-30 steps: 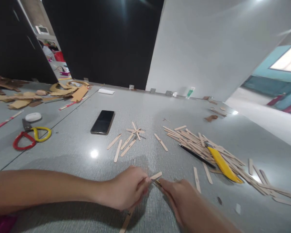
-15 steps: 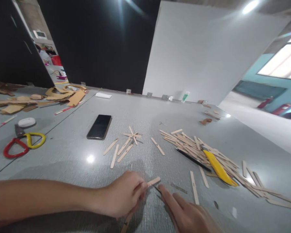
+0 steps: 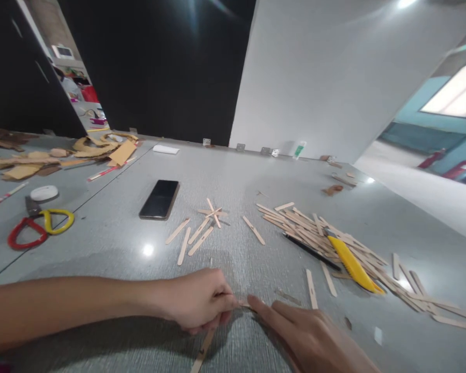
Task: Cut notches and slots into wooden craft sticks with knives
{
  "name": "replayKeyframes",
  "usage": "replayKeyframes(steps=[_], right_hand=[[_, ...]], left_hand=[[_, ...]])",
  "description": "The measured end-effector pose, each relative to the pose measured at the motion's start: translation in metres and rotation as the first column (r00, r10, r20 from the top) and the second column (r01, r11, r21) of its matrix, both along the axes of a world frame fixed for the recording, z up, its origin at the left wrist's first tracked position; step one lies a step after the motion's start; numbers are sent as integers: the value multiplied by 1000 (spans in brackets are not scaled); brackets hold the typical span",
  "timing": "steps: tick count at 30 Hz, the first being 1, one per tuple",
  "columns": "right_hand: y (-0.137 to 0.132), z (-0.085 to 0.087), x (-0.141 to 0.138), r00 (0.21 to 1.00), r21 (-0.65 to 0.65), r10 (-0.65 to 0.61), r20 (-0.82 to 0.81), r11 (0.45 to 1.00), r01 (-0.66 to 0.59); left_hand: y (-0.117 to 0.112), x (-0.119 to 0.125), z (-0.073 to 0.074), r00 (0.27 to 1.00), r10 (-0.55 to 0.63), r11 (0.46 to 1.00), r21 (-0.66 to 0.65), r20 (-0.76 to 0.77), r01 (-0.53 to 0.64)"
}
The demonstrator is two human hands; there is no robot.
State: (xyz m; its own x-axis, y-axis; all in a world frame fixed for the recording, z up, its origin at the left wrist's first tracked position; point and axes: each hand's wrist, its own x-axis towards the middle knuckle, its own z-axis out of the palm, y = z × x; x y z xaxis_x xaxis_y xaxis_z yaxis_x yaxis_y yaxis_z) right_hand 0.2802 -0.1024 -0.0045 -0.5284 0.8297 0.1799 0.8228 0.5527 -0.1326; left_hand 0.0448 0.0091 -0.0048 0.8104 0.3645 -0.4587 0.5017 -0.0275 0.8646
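My left hand (image 3: 202, 300) is closed, pinching a wooden craft stick (image 3: 244, 304) low over the grey table. Only a short piece of that stick shows between the two hands. My right hand (image 3: 295, 326) meets its other end, index finger stretched along it and the other fingers curled under. What the right fingers hold is hidden. Below my left hand lies another craft stick (image 3: 202, 353) with a dark mark. Ahead, several sticks cross in a star shape (image 3: 214, 212), with loose notched sticks (image 3: 200, 241) just in front of it.
To the right spreads a pile of craft sticks (image 3: 295, 228), with a black pen (image 3: 310, 252) and a yellow cutter (image 3: 353, 264) on it. A phone (image 3: 160, 200), scissors (image 3: 42, 225), a white case (image 3: 44, 193) and cardboard scraps (image 3: 97, 150) lie on the left.
My right hand has moved slightly up and left, closer to my left hand. The stick's free end and the thin dark edge seen by my right fingertip are now mostly covered.
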Motion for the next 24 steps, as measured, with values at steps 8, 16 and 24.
replayKeyframes(steps=[8,16,24], right_hand=[[2,-4,2,990,-84,94,105,993,-86],[3,7,-5,972,24,127,197,991,-135],[3,17,-29,826,246,99,555,929,-277]], left_hand=[[-2,0,-2,1000,14,1000,11,10,-14],[-3,-2,-6,1000,19,998,62,15,-20],[-8,-2,-12,995,32,982,185,91,-49]])
